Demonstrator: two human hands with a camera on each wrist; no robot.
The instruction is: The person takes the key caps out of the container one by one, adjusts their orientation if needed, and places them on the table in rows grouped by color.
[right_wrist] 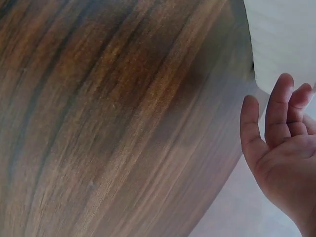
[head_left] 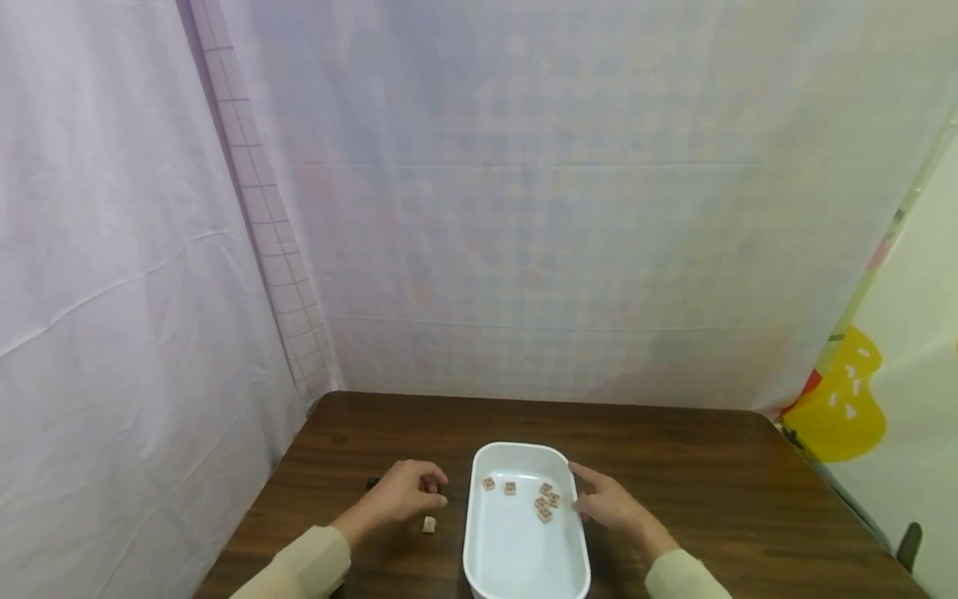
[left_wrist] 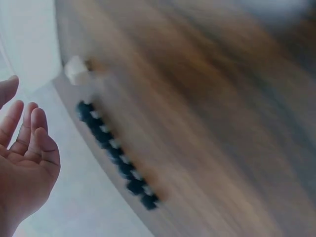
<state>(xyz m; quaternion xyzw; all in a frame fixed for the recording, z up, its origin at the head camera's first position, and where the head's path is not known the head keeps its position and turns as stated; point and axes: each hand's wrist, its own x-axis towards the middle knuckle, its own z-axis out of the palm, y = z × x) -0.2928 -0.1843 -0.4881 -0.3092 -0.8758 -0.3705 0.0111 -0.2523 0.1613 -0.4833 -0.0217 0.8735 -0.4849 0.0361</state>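
Note:
A white tray (head_left: pixel 524 561) stands on the table, with several small wooden cubes (head_left: pixel 544 503) inside, dark marks on their tops. My right hand (head_left: pixel 612 503) is at the tray's right side, fingertips touching its rim; the right wrist view shows the fingers fairly straight beside the white wall (right_wrist: pixel 284 39). Left of the tray hovers my left hand (head_left: pixel 407 491), loosely curled with nothing visible in it. A pale cube (head_left: pixel 429 525) lies on the table just below that hand. In the left wrist view, a row of black pieces (left_wrist: pixel 116 153) lies near the pale cube (left_wrist: pixel 76 70).
The dark brown wooden table (head_left: pixel 696 491) extends to both sides of the tray. White curtains (head_left: pixel 524 208) hang behind it and at the left (head_left: pixel 135 291). A yellow shape (head_left: pixel 841 408) shows on the right wall.

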